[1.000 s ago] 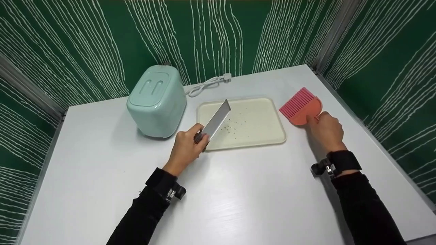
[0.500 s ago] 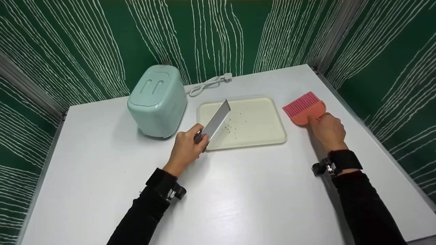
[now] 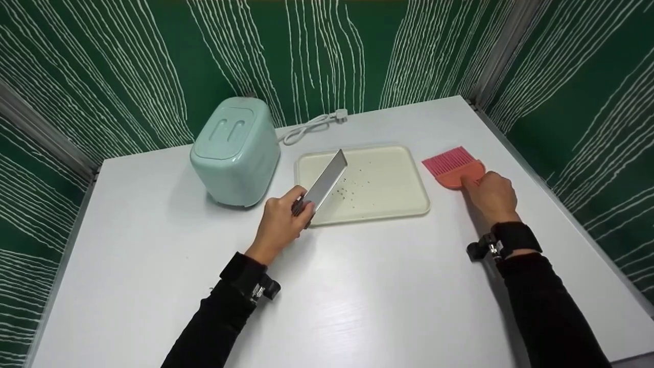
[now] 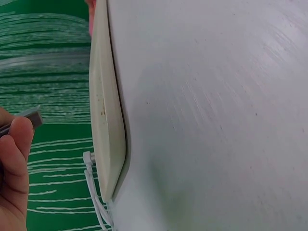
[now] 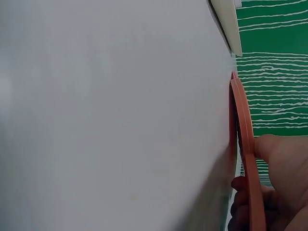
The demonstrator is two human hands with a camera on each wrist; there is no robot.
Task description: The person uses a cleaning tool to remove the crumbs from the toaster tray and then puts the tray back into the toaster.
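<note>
My left hand (image 3: 281, 214) grips a narrow grey metal crumb tray (image 3: 327, 179) by its dark end, tilted above the left part of a cream serving tray (image 3: 403, 199). Dark crumbs (image 3: 343, 193) lie scattered on that serving tray. In the left wrist view, the thumb and fingers (image 4: 19, 139) pinch the grey metal piece. To the right of the serving tray, my right hand (image 3: 493, 197) holds a small brush (image 3: 454, 176) with pink bristles and an orange handle. The right wrist view shows the brush's orange edge (image 5: 248, 125) between thumb and fingers, close to the table.
A mint-green toaster (image 3: 232, 153) stands on the white table (image 3: 337, 296) at the back left. Its white cord and plug (image 3: 317, 122) lie behind the serving tray. Green walls (image 3: 327, 61) with white streaks border the table's back and sides.
The brush in my right hand has tipped, so its bristles sit lower and nearer the table. My left hand and the metal crumb tray stay almost still.
</note>
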